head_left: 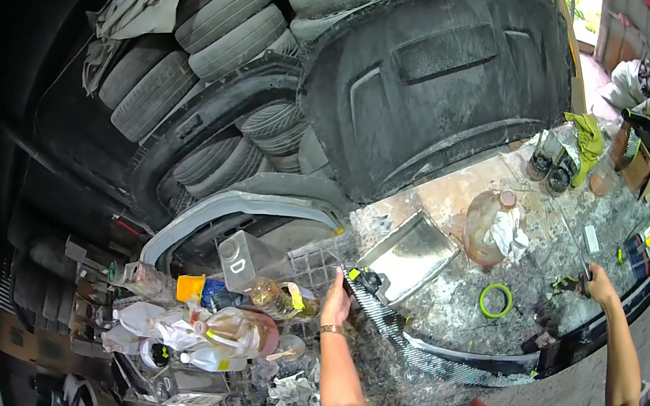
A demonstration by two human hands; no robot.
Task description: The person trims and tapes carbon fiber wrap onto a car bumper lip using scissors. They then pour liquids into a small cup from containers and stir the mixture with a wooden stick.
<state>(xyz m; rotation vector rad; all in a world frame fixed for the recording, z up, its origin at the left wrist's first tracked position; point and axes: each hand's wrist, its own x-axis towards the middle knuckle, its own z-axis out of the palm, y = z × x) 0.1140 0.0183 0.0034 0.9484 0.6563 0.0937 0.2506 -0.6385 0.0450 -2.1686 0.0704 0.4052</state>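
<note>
A long, curved black trim piece point(564, 349), dusty and glossy in patches, is laid along the worktable's point(452, 333) near edge.
The left hand point(335, 303) is held edge-on by its left end, fingers straight; the right hand point(600, 287) is extended forward, its finger closure indiscernible. The trim's long axis is run left to right, bowed toward the person, its right end pointed away.

The circular ring point(493, 285) before me is lime green, on a broad tabletop point(453, 311) mottled grey, white and tan. Nearer me than the ring, the long curved strip point(564, 352) shows 2 tones: black, with silvery hatching. Far left of the ring, I see a boxy container point(190, 287) in orange; beyond the ring, a wide car hood point(443, 108), black dusted grey.
</note>
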